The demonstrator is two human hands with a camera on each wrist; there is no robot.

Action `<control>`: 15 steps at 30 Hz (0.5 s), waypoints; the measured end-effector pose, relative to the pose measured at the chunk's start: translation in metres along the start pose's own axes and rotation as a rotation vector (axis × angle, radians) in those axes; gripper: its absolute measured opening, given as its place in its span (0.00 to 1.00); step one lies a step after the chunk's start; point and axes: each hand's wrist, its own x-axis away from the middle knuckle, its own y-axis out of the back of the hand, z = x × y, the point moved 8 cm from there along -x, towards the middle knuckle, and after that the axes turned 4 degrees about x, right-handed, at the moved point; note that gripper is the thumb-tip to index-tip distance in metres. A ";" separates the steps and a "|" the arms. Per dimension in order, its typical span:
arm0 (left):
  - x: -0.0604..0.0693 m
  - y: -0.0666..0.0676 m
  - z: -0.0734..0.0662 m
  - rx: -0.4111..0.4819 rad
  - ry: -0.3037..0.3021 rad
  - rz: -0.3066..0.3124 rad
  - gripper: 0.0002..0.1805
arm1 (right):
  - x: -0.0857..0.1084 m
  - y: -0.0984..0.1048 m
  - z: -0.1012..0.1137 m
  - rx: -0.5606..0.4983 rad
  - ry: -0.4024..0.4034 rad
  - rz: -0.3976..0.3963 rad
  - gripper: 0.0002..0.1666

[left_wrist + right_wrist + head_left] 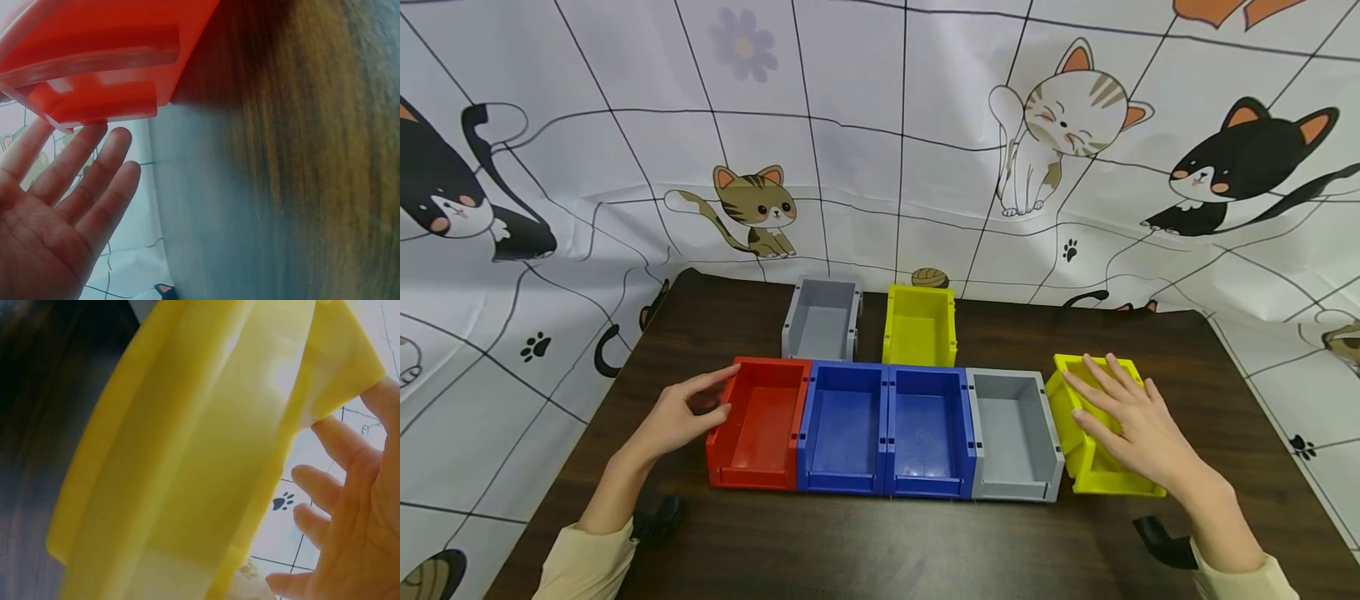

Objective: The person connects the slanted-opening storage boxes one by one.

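Note:
A red bin stands at the left end of a row, followed by two blue bins and a grey bin. My left hand is at the red bin's left side, fingers extended; in the left wrist view its fingertips are at the red side wall. At the row's right end sits a yellow bin, angled a little against the grey one. Over its right part my right hand spreads its fingers. In the right wrist view those fingers reach the bin's edge, not curled round it.
Behind the row stand another grey bin and another yellow bin, with a gap between them. All rest on a dark wooden table. A white cloth with cartoon cats hangs behind and beside it.

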 end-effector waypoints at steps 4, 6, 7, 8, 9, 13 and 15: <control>0.001 -0.001 0.001 0.008 0.009 0.007 0.30 | 0.003 -0.009 0.001 0.056 -0.026 0.014 0.34; 0.002 -0.001 0.002 0.014 0.016 0.013 0.30 | 0.006 -0.018 0.001 0.080 -0.050 0.037 0.34; 0.002 0.000 0.002 0.019 0.018 0.012 0.30 | 0.008 -0.022 0.001 0.082 -0.066 0.052 0.34; 0.002 0.000 0.001 0.021 0.017 0.010 0.30 | 0.009 -0.026 0.001 0.088 -0.080 0.064 0.34; 0.002 0.000 0.001 0.024 0.017 0.007 0.30 | 0.010 -0.030 0.000 0.095 -0.093 0.082 0.34; 0.002 0.000 0.001 0.024 0.006 -0.009 0.30 | 0.012 -0.041 -0.002 0.113 -0.126 0.136 0.34; 0.001 -0.002 0.002 0.022 0.001 -0.005 0.30 | 0.012 -0.045 -0.003 0.115 -0.142 0.157 0.34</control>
